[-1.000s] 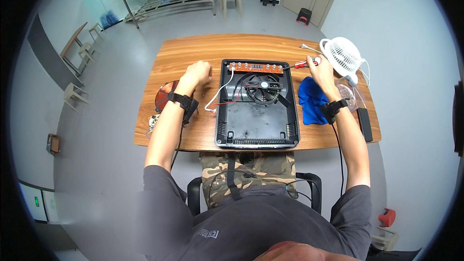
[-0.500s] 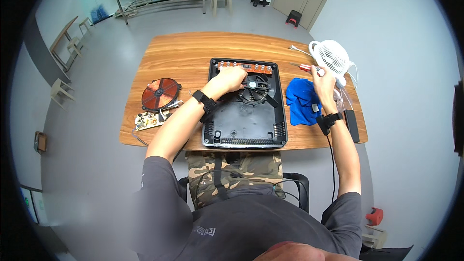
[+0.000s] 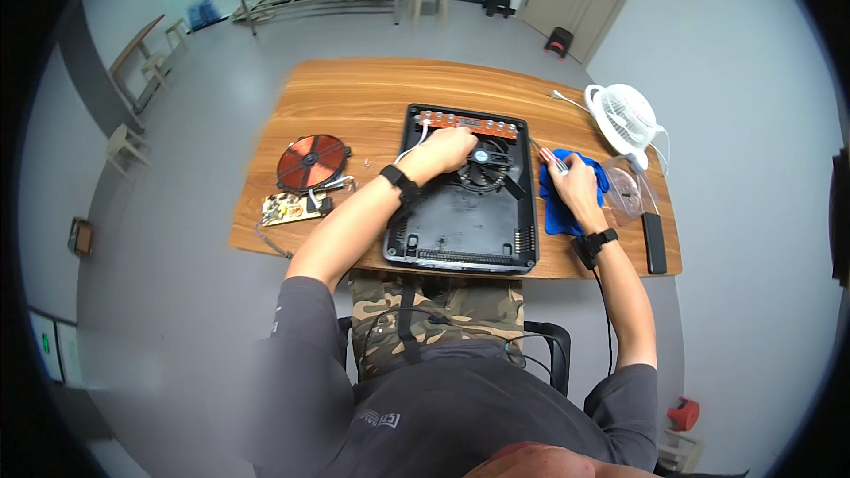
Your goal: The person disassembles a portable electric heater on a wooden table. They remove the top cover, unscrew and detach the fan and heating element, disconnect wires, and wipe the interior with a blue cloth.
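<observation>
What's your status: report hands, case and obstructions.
Left hand at fan in black case, contact unclear. Right hand gripping screwdriver, over blue cloth. Case open; left hand partly hides fan.

Black casing [image 3: 460,221] flat (fan [image 3: 482,162] inside); screwdriver [image 3: 548,156] alongside.

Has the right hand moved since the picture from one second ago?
Yes. Judged against the white fan, the right hand has moved down the view, from close beside the fan to the blue cloth.
</observation>
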Action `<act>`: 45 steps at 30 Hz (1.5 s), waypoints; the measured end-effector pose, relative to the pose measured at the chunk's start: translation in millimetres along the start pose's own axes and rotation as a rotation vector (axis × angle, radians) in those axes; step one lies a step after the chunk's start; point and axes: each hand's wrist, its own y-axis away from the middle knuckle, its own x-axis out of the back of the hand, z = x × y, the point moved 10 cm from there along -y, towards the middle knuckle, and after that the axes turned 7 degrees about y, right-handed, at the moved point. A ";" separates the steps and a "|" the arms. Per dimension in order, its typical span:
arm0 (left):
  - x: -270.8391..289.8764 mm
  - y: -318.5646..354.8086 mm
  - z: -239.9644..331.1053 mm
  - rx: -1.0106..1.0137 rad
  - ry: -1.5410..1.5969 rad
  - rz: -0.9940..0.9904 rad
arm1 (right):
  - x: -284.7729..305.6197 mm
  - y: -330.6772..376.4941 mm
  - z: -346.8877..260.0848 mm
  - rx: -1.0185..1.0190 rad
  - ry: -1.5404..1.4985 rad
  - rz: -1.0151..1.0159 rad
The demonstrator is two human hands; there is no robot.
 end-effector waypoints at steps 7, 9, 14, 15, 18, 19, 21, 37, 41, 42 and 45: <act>16.3 9.1 10.6 -0.013 0.008 0.041 | -26.9 9.8 -6.4 0.089 0.080 -0.086; 23.5 14.1 13.8 -0.015 0.000 0.034 | -31.2 10.6 -10.3 0.123 0.100 -0.089; 50.4 34.3 25.0 -0.012 0.077 -0.025 | -49.6 11.4 -9.4 0.173 0.185 -0.133; 64.1 40.0 29.0 -0.067 0.040 0.009 | -53.2 11.4 -10.3 0.189 0.201 -0.137; 108.7 55.7 30.6 -0.124 0.156 0.108 | -63.8 13.9 -10.7 0.241 0.235 -0.158; 121.9 60.4 26.5 -0.134 0.160 0.130 | -68.4 13.6 -8.9 0.239 0.264 -0.176; 148.1 70.6 9.6 -0.092 0.122 0.169 | -77.7 11.7 -7.4 0.241 0.319 -0.213; 114.5 114.0 -208.7 0.423 -0.079 0.158 | -99.8 11.2 0.2 0.300 0.396 -0.268; 96.0 115.0 -229.0 0.464 -0.103 0.124 | -95.9 12.6 -7.3 0.318 0.368 -0.256; 93.1 112.8 -228.9 0.468 -0.095 0.126 | -95.6 12.7 -5.5 0.319 0.373 -0.241; 84.3 108.8 -228.6 0.480 -0.080 0.116 | -95.9 13.2 -2.2 0.317 0.353 -0.240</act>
